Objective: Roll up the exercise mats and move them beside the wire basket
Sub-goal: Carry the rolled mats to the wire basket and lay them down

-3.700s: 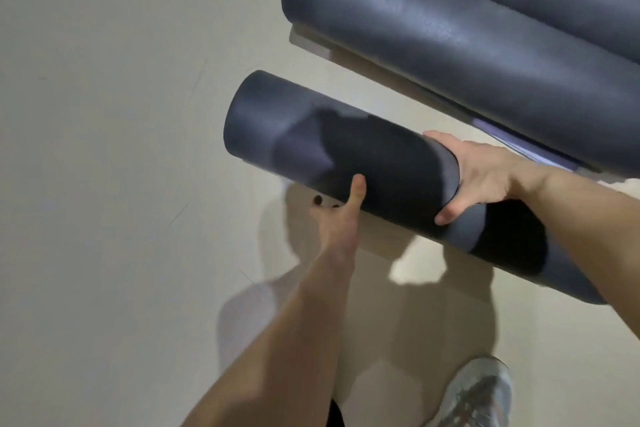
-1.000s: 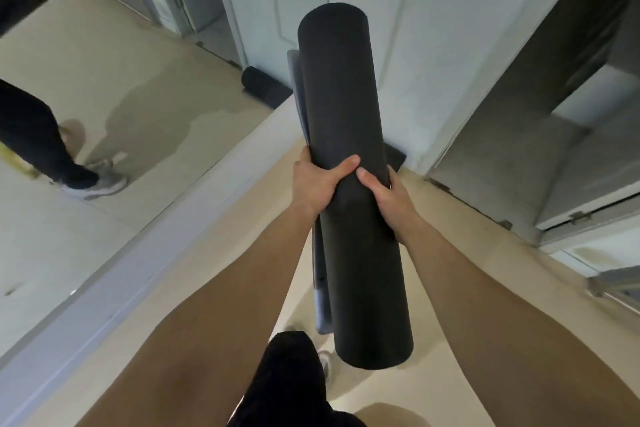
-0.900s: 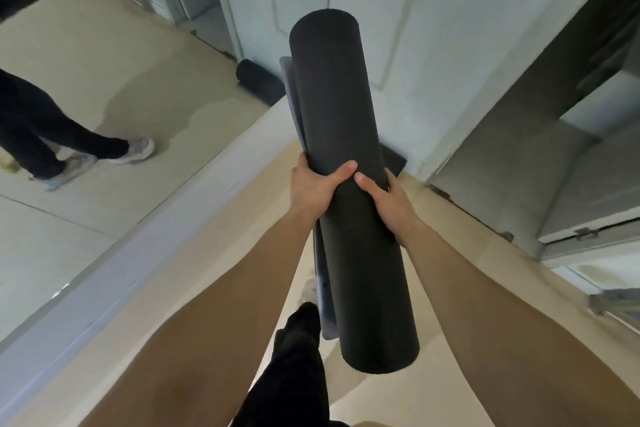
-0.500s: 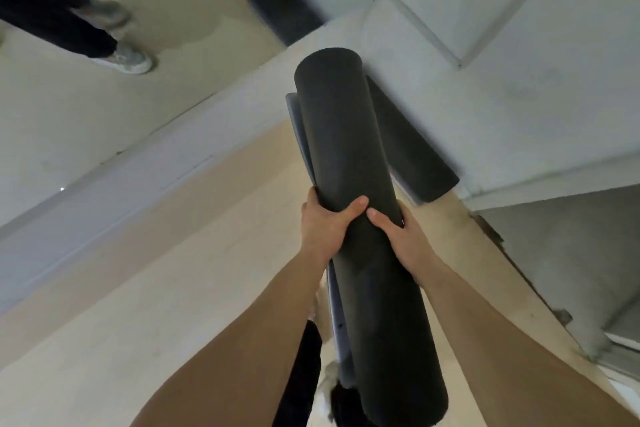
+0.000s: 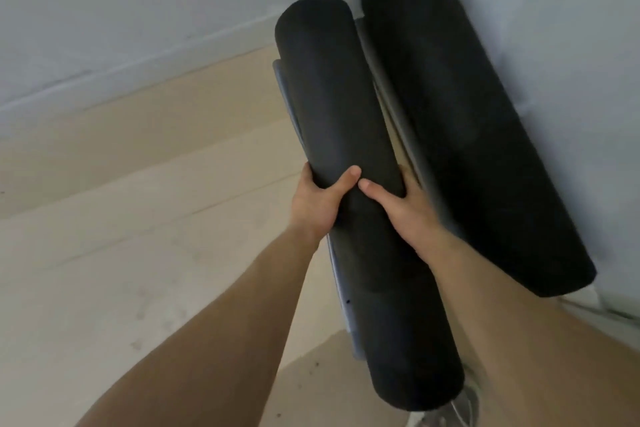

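I hold a rolled dark exercise mat (image 5: 332, 104) lengthwise in front of me, its far end near the wall. My left hand (image 5: 318, 201) grips its left side at mid-length, thumb on top. My right hand (image 5: 401, 208) grips its right side, thumb almost touching the left thumb. A loose grey flap of this mat shows along its left edge. A second rolled dark mat (image 5: 464, 114) lies on the floor against the white wall, just right of the one I hold. No wire basket is in view.
A white wall with a baseboard (image 5: 145, 55) runs along the top and right. Pale wooden floor (image 5: 121, 236) spreads to the left. The toe of a light shoe (image 5: 450, 412) shows at the bottom edge.
The view has dropped toward the corner. The held mat has come down close beside the mat lying by the wall. The mirror and door have left the view. Both hands keep the same grip.
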{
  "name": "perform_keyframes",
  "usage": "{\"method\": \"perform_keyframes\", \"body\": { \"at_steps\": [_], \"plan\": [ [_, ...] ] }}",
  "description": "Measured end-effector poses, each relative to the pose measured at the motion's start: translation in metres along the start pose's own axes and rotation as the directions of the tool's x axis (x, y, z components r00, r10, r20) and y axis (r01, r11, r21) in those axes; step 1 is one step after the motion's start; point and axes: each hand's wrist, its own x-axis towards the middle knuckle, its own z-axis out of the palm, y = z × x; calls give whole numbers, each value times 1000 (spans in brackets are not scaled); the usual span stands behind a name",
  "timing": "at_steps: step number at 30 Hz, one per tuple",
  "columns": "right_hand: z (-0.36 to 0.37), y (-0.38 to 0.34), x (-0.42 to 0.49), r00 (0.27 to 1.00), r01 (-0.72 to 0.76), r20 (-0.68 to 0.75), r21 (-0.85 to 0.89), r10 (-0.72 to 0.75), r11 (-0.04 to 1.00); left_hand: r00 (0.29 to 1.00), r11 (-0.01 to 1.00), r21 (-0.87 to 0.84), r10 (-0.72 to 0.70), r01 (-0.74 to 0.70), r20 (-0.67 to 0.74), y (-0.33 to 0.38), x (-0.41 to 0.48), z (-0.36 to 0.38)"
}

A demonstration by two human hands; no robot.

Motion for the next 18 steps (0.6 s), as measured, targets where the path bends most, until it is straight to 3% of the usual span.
{"method": "perform_keyframes", "body": {
  "at_steps": [4, 7, 9, 13, 18],
  "plan": [
    [-9, 8, 35, 994, 51, -88, -224, -72, 973, 996, 998, -15, 54, -55, -68, -7, 34, 32],
    [-29, -5, 46, 973, 91, -161, -394, -166, 915, 997, 997, 6, 71, -71, -17, 11, 48, 53],
    [-46, -15, 48, 972, 109, -131, -486, -195, 867, 1000, 998, 60, 20, -21, 14, 18, 50, 64],
    [-61, -33, 23, 939, 113, -140, -735, -313, 669, 999, 963, 270, -24, 12, 40, 36, 36, 63],
    [-72, -70, -60, 990, 24, -74, -746, -118, 666, 993, 809, 587, -41, -34, 114, 84, -44, 5]
  ]
}}
